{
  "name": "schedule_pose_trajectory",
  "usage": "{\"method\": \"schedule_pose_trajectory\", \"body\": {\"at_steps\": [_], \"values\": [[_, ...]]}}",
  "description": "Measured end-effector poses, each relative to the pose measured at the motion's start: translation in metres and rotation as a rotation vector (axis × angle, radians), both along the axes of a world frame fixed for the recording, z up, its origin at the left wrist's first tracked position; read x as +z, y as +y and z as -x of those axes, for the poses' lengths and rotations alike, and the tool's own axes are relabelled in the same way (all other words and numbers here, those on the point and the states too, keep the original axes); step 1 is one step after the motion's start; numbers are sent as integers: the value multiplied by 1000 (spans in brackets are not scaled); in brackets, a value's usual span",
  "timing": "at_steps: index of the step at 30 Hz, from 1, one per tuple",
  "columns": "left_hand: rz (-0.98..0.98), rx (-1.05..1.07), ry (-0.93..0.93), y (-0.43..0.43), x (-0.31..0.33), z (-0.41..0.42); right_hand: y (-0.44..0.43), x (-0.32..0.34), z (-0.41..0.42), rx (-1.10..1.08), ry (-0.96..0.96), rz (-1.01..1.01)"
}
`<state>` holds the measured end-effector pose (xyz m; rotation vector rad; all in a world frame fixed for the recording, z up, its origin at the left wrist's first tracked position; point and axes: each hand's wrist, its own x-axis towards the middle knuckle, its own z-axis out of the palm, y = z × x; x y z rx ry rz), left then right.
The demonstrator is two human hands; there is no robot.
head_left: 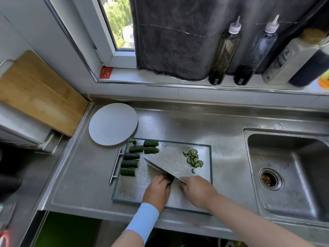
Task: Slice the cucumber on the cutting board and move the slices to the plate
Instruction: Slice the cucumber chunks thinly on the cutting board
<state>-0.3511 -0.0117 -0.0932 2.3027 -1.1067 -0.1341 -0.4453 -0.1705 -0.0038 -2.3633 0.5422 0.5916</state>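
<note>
A steel cutting board with a dark rim lies on the counter. Several dark green cucumber chunks lie along its left side. A small pile of thin half-round slices sits at its right. My left hand presses down on a cucumber piece, mostly hidden under the fingers. My right hand grips the handle of a wide cleaver, whose blade rests right next to my left fingertips. A white plate stands bare beyond the board's far left corner.
A steel sink with a drain lies to the right. A wooden board leans at the far left. Sauce bottles and a grey towel line the window sill. A bar handle sticks out from the board's left edge.
</note>
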Motion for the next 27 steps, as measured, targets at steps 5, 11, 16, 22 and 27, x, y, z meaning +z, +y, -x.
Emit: {"method": "schedule_pose_trajectory", "body": {"at_steps": [5, 11, 16, 22, 27], "values": [[1, 31, 14, 0, 1, 0, 3, 1, 13, 20, -40, 45], [19, 33, 0, 0, -1, -1, -2, 7, 39, 21, -63, 100], [28, 28, -6, -1, 0, -1, -5, 6, 39, 32, -58, 104], [18, 9, 7, 1, -6, -2, 1, 0, 20, -14, -5, 52], [16, 17, 7, 2, -5, -2, 10, -5, -2, -5, -26, 48]]}}
